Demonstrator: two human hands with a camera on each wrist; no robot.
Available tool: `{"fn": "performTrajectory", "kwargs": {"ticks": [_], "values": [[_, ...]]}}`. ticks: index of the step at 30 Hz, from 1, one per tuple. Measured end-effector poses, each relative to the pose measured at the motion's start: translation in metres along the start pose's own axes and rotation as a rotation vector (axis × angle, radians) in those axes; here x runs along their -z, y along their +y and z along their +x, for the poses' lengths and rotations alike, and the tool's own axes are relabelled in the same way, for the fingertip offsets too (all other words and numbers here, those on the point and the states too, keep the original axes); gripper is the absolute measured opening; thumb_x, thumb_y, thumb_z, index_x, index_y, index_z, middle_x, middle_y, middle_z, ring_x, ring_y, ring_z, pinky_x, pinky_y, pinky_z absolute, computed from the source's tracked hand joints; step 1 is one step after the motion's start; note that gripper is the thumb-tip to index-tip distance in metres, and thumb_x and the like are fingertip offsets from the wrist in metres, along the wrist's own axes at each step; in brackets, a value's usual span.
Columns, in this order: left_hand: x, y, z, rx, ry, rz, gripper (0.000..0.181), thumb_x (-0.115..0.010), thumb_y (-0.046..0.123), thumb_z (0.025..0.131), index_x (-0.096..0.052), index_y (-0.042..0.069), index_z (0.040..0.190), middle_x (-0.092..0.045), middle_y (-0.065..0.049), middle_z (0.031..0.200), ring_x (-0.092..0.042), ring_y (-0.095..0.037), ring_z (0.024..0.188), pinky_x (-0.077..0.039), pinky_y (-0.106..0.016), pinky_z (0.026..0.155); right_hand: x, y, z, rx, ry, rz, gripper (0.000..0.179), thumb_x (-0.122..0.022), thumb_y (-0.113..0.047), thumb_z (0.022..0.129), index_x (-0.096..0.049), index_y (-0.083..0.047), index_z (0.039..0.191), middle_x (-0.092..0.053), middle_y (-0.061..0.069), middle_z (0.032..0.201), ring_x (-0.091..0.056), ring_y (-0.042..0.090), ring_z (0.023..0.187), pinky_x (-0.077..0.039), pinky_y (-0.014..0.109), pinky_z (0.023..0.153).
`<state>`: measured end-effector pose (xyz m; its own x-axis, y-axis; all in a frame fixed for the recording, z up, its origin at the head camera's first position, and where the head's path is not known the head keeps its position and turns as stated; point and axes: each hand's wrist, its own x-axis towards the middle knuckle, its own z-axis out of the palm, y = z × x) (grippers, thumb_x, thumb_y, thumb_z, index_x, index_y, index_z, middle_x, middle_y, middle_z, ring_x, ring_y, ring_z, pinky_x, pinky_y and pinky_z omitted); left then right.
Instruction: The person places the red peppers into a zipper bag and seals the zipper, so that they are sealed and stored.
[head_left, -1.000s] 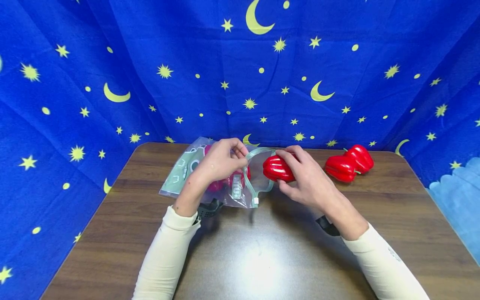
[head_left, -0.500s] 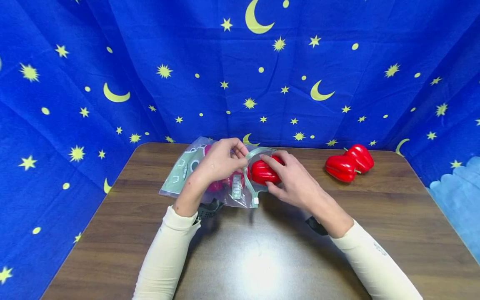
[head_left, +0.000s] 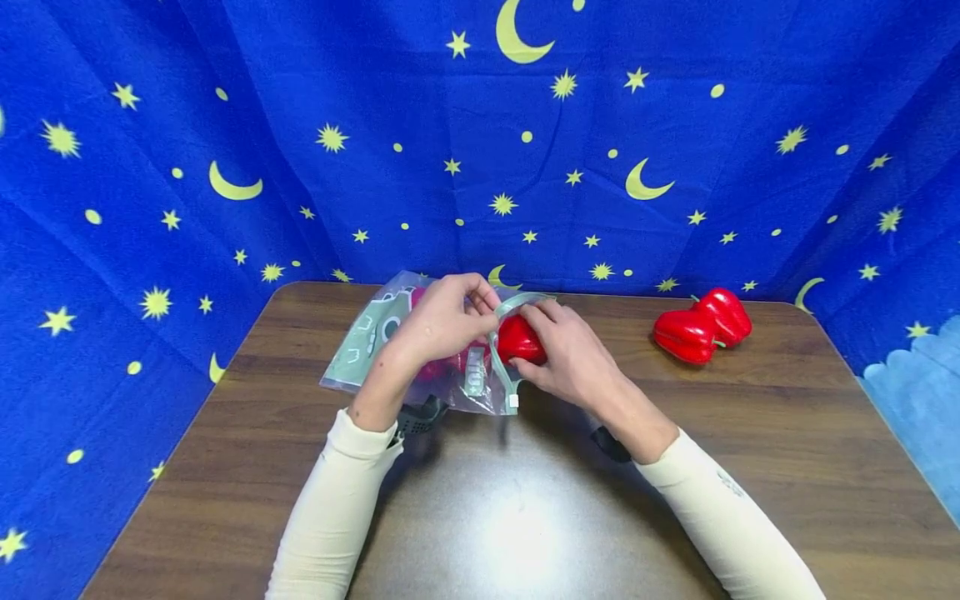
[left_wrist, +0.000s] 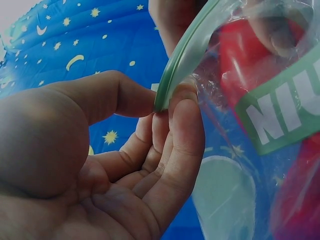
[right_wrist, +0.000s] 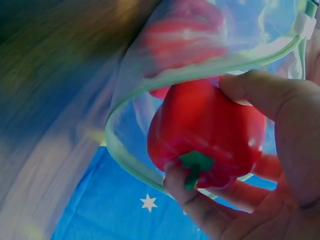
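A clear zip bag [head_left: 491, 398] with a green zip edge and a white slider lies on the table, its mouth facing right. My left hand [head_left: 450, 321] pinches the green zip edge [left_wrist: 172, 70] between thumb and fingers. A red bell pepper [right_wrist: 207, 130] with a green stem is in the grip of my right hand [head_left: 573, 354], partly inside the bag's mouth. Through the plastic, other red and pink things [right_wrist: 182, 42] show deeper in the bag; their shapes are partly hidden by the left hand and the print.
Two more red bell peppers [head_left: 684, 336] touch each other at the back right of the wooden table [head_left: 750, 433]. A blue curtain [head_left: 420, 108] with yellow moons and stars hangs just behind the table's far edge.
My right hand has moved left with the bell pepper, from outside the bag into its mouth. The left hand holds the zip edge in the same place.
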<state>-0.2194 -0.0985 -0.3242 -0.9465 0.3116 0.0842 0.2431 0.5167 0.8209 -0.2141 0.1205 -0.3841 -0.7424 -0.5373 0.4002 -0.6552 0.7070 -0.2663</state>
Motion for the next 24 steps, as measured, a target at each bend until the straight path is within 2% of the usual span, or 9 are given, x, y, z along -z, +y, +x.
{"fn": "performTrajectory", "kwargs": {"ticks": [7,13,19,24], "values": [[0.0004,0.0021,0.0,0.017,-0.01,-0.007,0.011,-0.07,0.005,0.089,-0.068,0.006,0.1,-0.069,-0.01,0.092,-0.07,-0.022,0.073,-0.062,-0.032,0.066,-0.0014,-0.0039,0.0045,-0.013,-0.043,0.076,0.073,-0.096,-0.029,0.079,-0.062,-0.001,0.138,-0.065,0.019,0.13,-0.066,0.033,0.113,-0.06,0.048,0.096],[-0.0003,0.0029,-0.0002,0.018,-0.017,-0.013,0.012,-0.07,0.003,0.089,-0.068,0.004,0.101,-0.069,-0.011,0.092,-0.07,-0.022,0.073,-0.062,-0.032,0.066,-0.0021,-0.0004,0.0026,0.019,-0.094,0.169,0.073,-0.096,-0.018,0.076,-0.063,0.0,0.138,-0.061,0.019,0.134,-0.064,0.031,0.115,-0.058,0.045,0.099],[-0.001,0.0038,0.0001,0.019,-0.02,-0.007,0.011,-0.07,0.004,0.091,-0.068,0.005,0.102,-0.069,-0.01,0.092,-0.071,-0.022,0.072,-0.062,-0.032,0.067,-0.0034,0.0024,0.0013,0.042,-0.159,0.319,0.067,-0.084,0.004,0.079,-0.06,0.002,0.141,-0.053,0.017,0.137,-0.061,0.027,0.118,-0.059,0.037,0.098],[-0.0012,0.0045,-0.0003,0.01,-0.013,0.006,0.011,-0.071,0.006,0.091,-0.068,0.006,0.101,-0.069,-0.009,0.091,-0.07,-0.022,0.072,-0.061,-0.032,0.067,-0.0071,0.0012,0.0014,0.02,-0.145,0.402,0.054,-0.077,0.01,0.081,-0.062,0.002,0.133,-0.055,0.014,0.129,-0.066,0.025,0.113,-0.059,0.035,0.096]]}}
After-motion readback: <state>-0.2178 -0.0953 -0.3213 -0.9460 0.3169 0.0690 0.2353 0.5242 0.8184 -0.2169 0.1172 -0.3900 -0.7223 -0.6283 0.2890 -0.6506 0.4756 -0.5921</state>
